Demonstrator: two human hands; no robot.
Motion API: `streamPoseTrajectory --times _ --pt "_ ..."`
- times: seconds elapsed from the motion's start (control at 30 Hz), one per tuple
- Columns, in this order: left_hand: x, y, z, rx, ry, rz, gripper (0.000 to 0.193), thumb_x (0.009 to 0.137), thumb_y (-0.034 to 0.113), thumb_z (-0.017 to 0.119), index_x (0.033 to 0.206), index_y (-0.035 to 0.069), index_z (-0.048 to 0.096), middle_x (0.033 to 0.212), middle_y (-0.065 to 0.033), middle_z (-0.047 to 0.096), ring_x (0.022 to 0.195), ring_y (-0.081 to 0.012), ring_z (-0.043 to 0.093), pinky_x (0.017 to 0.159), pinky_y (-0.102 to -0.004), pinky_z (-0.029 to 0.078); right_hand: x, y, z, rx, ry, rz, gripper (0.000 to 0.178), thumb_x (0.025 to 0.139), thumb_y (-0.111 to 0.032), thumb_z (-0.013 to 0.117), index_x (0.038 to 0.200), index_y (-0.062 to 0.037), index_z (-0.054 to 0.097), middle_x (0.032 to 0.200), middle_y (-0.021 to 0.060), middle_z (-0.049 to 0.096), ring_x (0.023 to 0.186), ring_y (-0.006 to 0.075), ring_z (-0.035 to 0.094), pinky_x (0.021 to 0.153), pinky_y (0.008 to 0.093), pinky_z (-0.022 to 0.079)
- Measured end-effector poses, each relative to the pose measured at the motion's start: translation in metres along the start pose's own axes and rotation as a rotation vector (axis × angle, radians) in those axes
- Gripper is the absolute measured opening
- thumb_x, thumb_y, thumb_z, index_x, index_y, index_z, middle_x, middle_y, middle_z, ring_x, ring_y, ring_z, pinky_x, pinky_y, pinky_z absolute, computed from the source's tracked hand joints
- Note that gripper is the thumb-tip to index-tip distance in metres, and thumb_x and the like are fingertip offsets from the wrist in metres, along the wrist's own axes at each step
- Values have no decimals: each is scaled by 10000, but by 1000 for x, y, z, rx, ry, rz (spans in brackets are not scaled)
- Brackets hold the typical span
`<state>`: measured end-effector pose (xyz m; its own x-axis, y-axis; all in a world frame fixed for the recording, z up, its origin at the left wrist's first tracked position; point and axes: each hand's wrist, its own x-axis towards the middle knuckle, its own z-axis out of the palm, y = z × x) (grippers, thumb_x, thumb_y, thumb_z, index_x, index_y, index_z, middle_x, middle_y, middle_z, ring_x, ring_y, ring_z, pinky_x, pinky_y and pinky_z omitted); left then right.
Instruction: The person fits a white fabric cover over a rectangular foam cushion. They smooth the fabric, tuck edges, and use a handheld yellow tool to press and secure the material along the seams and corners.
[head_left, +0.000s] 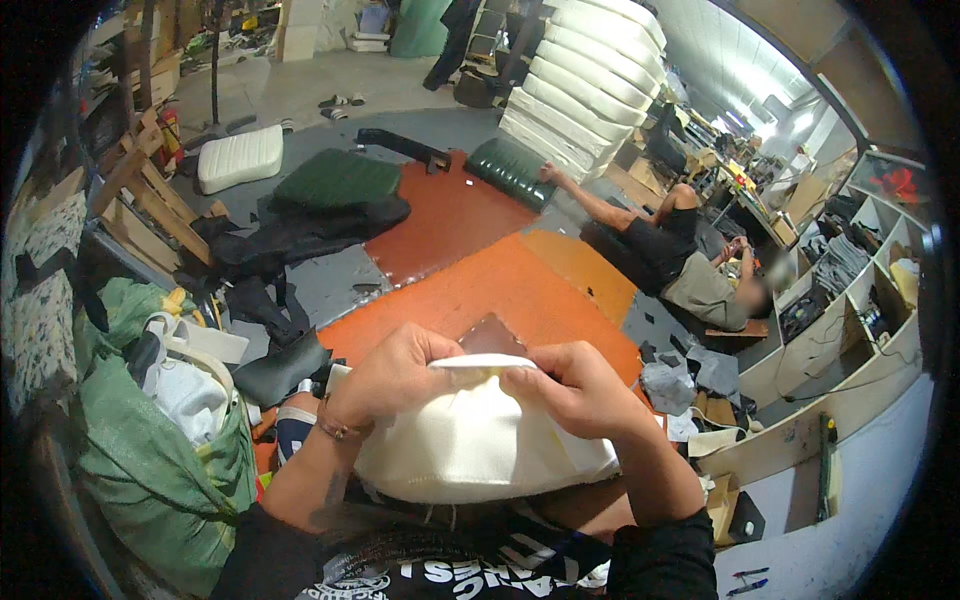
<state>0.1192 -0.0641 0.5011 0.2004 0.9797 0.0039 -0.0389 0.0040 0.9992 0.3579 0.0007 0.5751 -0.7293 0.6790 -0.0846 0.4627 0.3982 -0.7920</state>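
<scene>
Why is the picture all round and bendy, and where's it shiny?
In the head view, the fisheye lens bends straight edges and leaves dark corners; same head view, ceiling lights glare at upper right, one green cushion shines, and the white cover looks bright.

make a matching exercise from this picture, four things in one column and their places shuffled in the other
1. white piece
2. green sack
3. orange sheet
4. stack of white cushions

A. lying flat, mid-picture
B. piled up, top of picture, right of centre
C. held in left hand and right hand
D. lower left of picture

Pairs: 1-C, 2-D, 3-A, 4-B
</scene>
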Motion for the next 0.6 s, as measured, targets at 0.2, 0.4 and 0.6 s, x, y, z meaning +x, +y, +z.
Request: streamPoseTrajectory --times 0.2,0.4,0.6 --pt "8 -10 -8 43 -139 -11 249 969 244 813 989 -4 826 809 18 742 719 -35 622 622 -243 497 -11 -4 -13 213 -201 191 384 1042 -355 727 1096 23 769 784 1 673 751 70 587 634 289 468" --pt "8 2 -6 -13 -90 -100 276 1010 261 766 1009 -10 819 814 6 749 733 -43 644 637 -252 516 -6 2 -17 321 -137 -120 545 1038 -272 741 1443 50 572 1089 81 712 892 85 623 733 279 498" --pt "-4 -21 7 -153 185 36 279 1069 252 678 1072 -7 782 885 2 756 772 -50 665 670 -250 532 18 -6 -13 240 -269 107 498 1040 -369 723 1284 63 688 923 98 728 846 130 665 742 319 533"
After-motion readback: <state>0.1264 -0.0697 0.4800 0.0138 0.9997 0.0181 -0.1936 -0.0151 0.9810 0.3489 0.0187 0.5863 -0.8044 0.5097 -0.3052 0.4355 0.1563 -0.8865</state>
